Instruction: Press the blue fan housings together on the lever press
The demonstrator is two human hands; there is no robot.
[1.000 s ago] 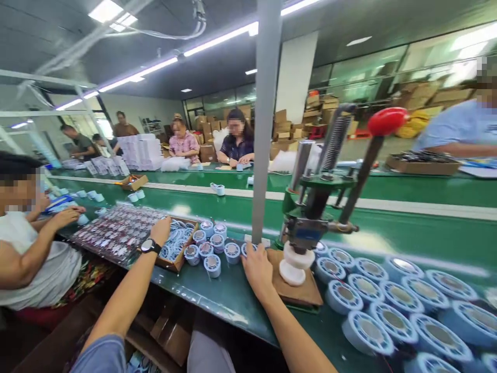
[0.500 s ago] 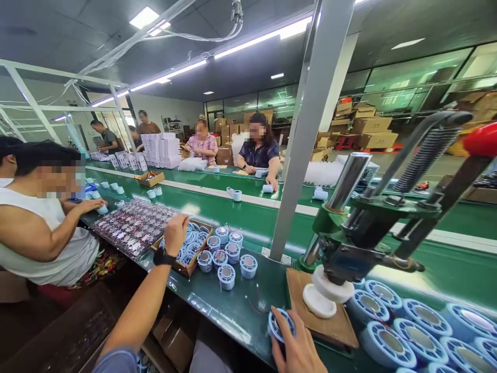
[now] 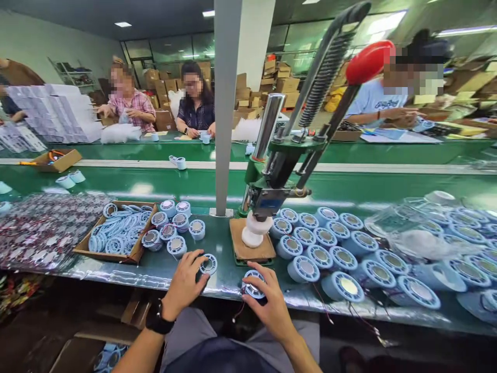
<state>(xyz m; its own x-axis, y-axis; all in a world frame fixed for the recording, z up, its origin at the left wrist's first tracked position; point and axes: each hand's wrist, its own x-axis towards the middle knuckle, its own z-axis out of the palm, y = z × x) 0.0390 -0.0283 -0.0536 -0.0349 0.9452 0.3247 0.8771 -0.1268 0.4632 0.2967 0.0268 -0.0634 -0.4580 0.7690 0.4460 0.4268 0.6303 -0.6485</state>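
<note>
My left hand pinches a light-blue slotted ring between thumb and fingers, just above the bench edge. To its right, my right hand has thumb and fingers around a light-blue round motor housing; a thin red wire hangs below it. Beyond the right hand stands a hand press with a red lever knob and white round pads over a brown board. A cardboard box of loose blue rings lies to the left. Several housings with silver discs stand between that box and the press.
Many more blue housings crowd the bench right of the press, some under clear plastic. Flat metal parts with red wires cover the left side. A grey post rises behind the bench. Other people work across the green conveyor.
My left hand has come from the ring box to the front of the bench, now with a ring. My right hand still holds the housing. The view has swung right.
</note>
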